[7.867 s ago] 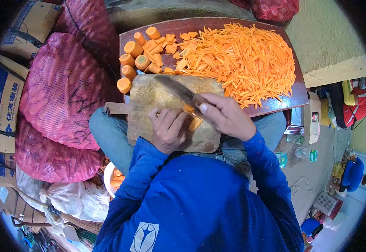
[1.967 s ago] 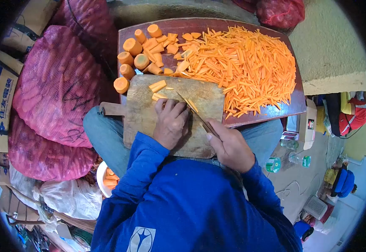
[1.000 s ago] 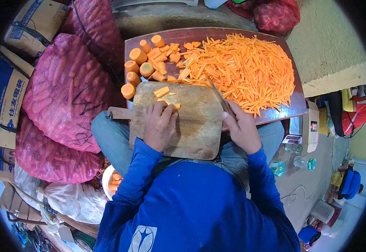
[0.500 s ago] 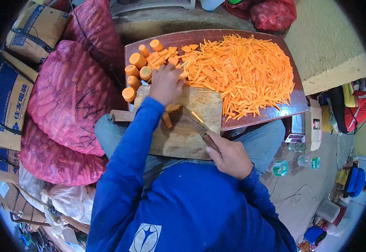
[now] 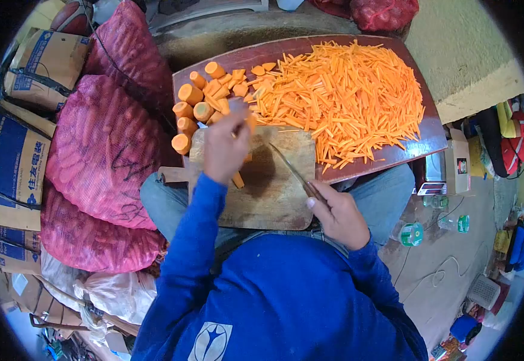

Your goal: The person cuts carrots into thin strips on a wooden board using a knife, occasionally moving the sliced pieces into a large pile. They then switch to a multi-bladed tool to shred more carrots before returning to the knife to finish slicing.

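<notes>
My left hand (image 5: pixel 227 147), blurred by motion, is over the left half of the wooden cutting board (image 5: pixel 262 207). Its fingers are closed on a piece of carrot (image 5: pixel 251 123), which shows at the fingertips. Partly under that hand, a cut carrot piece (image 5: pixel 238 180) lies on the board. My right hand (image 5: pixel 341 219) grips a knife (image 5: pixel 292 168) by its handle, with the blade slanting up and left above the board. Beyond the board are chunky carrot pieces (image 5: pixel 190 94) at left and a large heap of carrot strips (image 5: pixel 358 99) at right.
The red-brown table (image 5: pixel 427 144) bears the carrots. Pink mesh sacks of carrots (image 5: pixel 102 150) and cardboard boxes (image 5: pixel 9 162) crowd the left side. Plastic bottles (image 5: pixel 410 234) stand on the floor at right. A board handle (image 5: pixel 172 174) juts over my left leg.
My left hand has drawn back from the carrot chunks to above the board, bringing a carrot piece. The knife has turned and its blade now looks narrower. The camera view has shifted slightly.
</notes>
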{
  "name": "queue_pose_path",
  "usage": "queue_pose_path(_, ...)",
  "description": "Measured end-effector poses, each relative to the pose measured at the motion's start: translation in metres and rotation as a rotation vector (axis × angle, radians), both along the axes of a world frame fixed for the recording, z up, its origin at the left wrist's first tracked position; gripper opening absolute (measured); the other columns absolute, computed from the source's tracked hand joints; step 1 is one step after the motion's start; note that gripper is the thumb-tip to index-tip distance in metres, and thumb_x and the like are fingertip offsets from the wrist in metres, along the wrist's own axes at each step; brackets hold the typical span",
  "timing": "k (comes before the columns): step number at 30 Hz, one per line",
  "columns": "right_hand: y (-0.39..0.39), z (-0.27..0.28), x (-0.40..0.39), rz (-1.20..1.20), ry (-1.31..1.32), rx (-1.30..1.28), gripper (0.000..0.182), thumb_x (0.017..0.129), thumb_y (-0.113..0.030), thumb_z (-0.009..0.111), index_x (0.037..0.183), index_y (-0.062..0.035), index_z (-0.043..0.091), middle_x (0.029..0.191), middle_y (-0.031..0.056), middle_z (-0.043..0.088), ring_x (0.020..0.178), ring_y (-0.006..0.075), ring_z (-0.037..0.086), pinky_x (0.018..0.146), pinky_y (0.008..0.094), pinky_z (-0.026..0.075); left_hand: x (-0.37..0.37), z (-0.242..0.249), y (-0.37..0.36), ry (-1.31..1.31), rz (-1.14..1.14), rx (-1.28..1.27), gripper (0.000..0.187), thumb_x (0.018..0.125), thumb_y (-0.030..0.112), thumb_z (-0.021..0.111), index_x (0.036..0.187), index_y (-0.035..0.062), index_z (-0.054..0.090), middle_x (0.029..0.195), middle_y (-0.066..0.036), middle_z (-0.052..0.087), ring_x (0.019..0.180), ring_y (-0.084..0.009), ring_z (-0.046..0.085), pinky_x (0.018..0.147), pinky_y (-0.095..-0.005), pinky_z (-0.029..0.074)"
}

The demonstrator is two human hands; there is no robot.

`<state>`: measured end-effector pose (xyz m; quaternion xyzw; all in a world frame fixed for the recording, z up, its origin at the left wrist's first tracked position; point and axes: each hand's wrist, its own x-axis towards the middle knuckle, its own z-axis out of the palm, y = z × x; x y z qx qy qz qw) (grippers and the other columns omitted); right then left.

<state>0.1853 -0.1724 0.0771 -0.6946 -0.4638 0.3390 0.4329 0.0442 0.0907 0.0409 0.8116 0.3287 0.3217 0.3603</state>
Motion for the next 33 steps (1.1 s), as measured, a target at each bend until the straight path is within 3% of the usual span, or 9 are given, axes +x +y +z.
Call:
queue_pose_path(1, 0.001, -0.001, 0.001, 0.000, 0.003, -0.003, 0.033, 0.105, -0.016, 0.067, 0.134, -0.0002, 0.065, 0.087, 0.0267, 0.070, 0.082, 0.0450, 0.073, 0.073, 0.0466, 0.056, -0.009, 0.003, -0.020, -0.008, -0.028, -0.004, 0.028, 0.090, 0.004, 0.076, 0.118, 0.0006, 0.080, 0.095, -0.015, 0.078, 0.084, -0.0253, 0.073, 0.078, -0.0361, 0.057)
queue_pose_path(7, 0.011, 0.001, 0.001, 0.045, 0.035, 0.021, 0.034, 0.107, -0.016, 0.066, 0.136, 0.0017, 0.063, 0.089, 0.0258, 0.068, 0.077, 0.0382, 0.070, 0.073, 0.0425, 0.056, -0.027, -0.012, -0.091, 0.117, -0.075, -0.113, 0.022, 0.094, 0.002, 0.075, 0.115, -0.0007, 0.077, 0.098, -0.019, 0.074, 0.089, -0.0328, 0.073, 0.080, -0.0381, 0.057)
queue_pose_path(10, 0.015, -0.003, -0.001, 0.072, 0.033, 0.034, 0.034, 0.108, -0.015, 0.065, 0.137, 0.0023, 0.063, 0.091, 0.0262, 0.067, 0.078, 0.0375, 0.070, 0.074, 0.0423, 0.056, -0.034, -0.014, -0.092, 0.056, -0.115, -0.168, 0.018, 0.092, -0.001, 0.074, 0.111, -0.0014, 0.076, 0.094, -0.021, 0.071, 0.087, -0.0382, 0.072, 0.078, -0.0426, 0.057)
queue_pose_path(12, 0.020, -0.004, -0.003, 0.069, 0.070, 0.043, 0.034, 0.108, -0.016, 0.065, 0.136, 0.0025, 0.063, 0.090, 0.0254, 0.067, 0.077, 0.0372, 0.069, 0.075, 0.0430, 0.056, -0.043, -0.011, -0.084, 0.161, -0.197, -0.053, 0.016, 0.090, 0.001, 0.074, 0.106, -0.0010, 0.073, 0.092, -0.020, 0.067, 0.086, -0.0457, 0.070, 0.075, -0.0515, 0.056)
queue_pose_path(16, 0.016, -0.001, -0.009, 0.033, 0.058, 0.061, 0.034, 0.107, -0.016, 0.065, 0.136, 0.0023, 0.064, 0.091, 0.0259, 0.068, 0.077, 0.0384, 0.069, 0.075, 0.0434, 0.056, -0.054, -0.022, -0.084, 0.179, -0.179, 0.053, 0.018, 0.087, 0.001, 0.073, 0.105, 0.0006, 0.073, 0.099, -0.018, 0.067, 0.086, -0.0452, 0.070, 0.074, -0.0519, 0.057)
queue_pose_path(21, 0.009, 0.015, -0.011, 0.086, 0.031, -0.043, 0.033, 0.107, -0.017, 0.064, 0.135, 0.0009, 0.064, 0.097, 0.0281, 0.071, 0.088, 0.0476, 0.073, 0.077, 0.0468, 0.057, -0.041, -0.029, -0.086, 0.140, -0.221, 0.226, 0.026, 0.085, 0.000, 0.073, 0.111, 0.0029, 0.075, 0.102, -0.015, 0.067, 0.087, -0.0390, 0.072, 0.072, -0.0480, 0.059)
queue_pose_path(31, -0.016, 0.025, -0.008, 0.192, -0.235, -0.099, 0.038, 0.105, -0.020, 0.067, 0.137, -0.0022, 0.058, 0.096, 0.0275, 0.073, 0.089, 0.0489, 0.073, 0.072, 0.0578, 0.055, -0.039, -0.034, -0.082, 0.095, -0.275, 0.315, 0.031, 0.086, 0.001, 0.073, 0.117, -0.0014, 0.073, 0.104, -0.016, 0.065, 0.091, -0.0370, 0.070, 0.077, -0.0459, 0.059)
queue_pose_path(33, -0.009, 0.020, -0.009, 0.207, -0.274, -0.147, 0.032, 0.106, -0.019, 0.064, 0.133, -0.0038, 0.057, 0.094, 0.0274, 0.072, 0.087, 0.0493, 0.072, 0.071, 0.0591, 0.055, -0.040, -0.036, -0.084, 0.138, -0.275, 0.302, 0.033, 0.086, 0.000, 0.072, 0.119, -0.0031, 0.071, 0.105, -0.017, 0.064, 0.093, -0.0374, 0.069, 0.078, -0.0462, 0.059)
